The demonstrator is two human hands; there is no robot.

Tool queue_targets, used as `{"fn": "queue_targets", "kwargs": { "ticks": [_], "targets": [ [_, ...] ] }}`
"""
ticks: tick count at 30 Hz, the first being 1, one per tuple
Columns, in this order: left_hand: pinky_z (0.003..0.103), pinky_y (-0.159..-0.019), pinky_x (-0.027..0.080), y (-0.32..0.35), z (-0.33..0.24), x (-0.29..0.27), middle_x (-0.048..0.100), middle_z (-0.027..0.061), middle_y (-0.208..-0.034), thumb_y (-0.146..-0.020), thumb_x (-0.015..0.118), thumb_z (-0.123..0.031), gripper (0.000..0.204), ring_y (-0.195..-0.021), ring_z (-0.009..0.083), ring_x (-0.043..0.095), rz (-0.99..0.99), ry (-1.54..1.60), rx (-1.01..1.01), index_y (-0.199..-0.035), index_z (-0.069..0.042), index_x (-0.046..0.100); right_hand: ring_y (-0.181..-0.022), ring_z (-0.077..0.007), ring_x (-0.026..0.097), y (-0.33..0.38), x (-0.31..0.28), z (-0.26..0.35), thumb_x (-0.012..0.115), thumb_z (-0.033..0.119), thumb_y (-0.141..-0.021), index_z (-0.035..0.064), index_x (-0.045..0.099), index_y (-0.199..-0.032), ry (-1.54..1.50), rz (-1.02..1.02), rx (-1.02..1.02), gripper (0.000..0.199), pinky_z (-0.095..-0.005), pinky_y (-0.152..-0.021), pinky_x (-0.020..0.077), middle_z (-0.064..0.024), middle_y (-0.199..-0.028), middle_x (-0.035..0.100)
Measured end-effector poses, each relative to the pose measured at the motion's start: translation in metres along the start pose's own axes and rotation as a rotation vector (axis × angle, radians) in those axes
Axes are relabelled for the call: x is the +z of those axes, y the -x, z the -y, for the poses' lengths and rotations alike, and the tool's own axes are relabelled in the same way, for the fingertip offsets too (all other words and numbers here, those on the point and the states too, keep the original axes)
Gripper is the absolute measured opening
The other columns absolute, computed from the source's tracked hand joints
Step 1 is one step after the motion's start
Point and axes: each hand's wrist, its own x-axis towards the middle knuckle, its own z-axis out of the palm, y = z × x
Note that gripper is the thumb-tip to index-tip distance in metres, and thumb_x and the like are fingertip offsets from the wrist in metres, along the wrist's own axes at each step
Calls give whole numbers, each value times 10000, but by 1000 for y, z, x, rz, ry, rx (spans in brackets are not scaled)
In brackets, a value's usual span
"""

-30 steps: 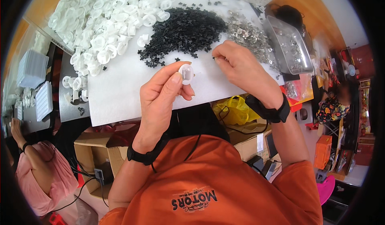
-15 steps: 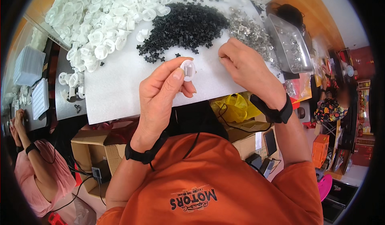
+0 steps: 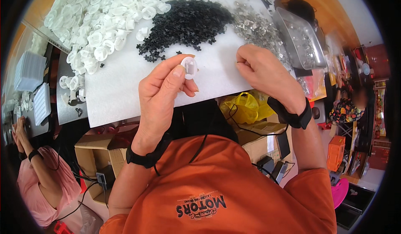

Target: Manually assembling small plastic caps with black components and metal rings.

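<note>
Between the thumb and fingers of my left hand (image 3: pixel 158 94) is a small round white plastic part (image 3: pixel 190 68), held up with a rectangular slot in its face showing. My right hand (image 3: pixel 269 71) hovers apart from it to the right, over the white work sheet (image 3: pixel 117 96). Its fingers are curled closed, and whatever they may hold is hidden. Beyond the hands lie a heap of small black cross-shaped pieces (image 3: pixel 188 23), a large heap of white plastic parts (image 3: pixel 98 19) at the left, and a pile of small clear pieces (image 3: pixel 252 25) at the right.
A clear plastic bin (image 3: pixel 298 40) with small clear pieces stands at the right edge. Cardboard boxes (image 3: pixel 94 144) and a yellow bag (image 3: pixel 244 108) sit below the table's near edge. Stacked white trays (image 3: pixel 31 69) and a co-worker's hands (image 3: pixel 20 131) are at far left.
My right hand has shifted right and slightly nearer to me, away from the left hand. The left hand keeps its hold on the white part. The whole view has shifted slightly.
</note>
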Motion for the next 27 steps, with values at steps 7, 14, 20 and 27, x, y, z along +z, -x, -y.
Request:
{"fn": "queue_targets", "kwargs": {
  "ticks": [7,14,20,27],
  "targets": [
    [240,-592,464,-1,-3,1,618,77,-872,-973,468,-189,310,-671,111,573,8,29,-38,-1128,56,577,-705,-348,551,-3,5,5,529,87,-823,-19,548,-802,-141,-101,9,110,-408,-631,434,-175,-758,562],
    [238,-511,424,-3,-7,0,609,89,-791,-987,426,-246,352,-577,112,539,31,61,-114,-1065,57,587,-607,-197,528,-4,16,-1,584,133,-857,-29,579,-846,-91,-144,-49,162,-304,-581,422,-90,-718,573],
    [225,-447,377,-2,-10,0,597,83,-721,-989,419,-280,383,-503,95,500,29,20,-158,-1012,53,605,-604,-39,486,-7,-3,21,592,182,-898,11,609,-859,-795,53,255,176,-208,-518,402,3,-736,583],
    [211,-412,322,-3,-16,3,576,54,-674,-987,421,-310,400,-460,75,467,14,9,-242,-950,37,616,-589,-22,473,-12,-2,35,610,211,-896,16,616,-875,-1061,106,227,196,-181,-492,382,4,-729,581]
  ]
}}
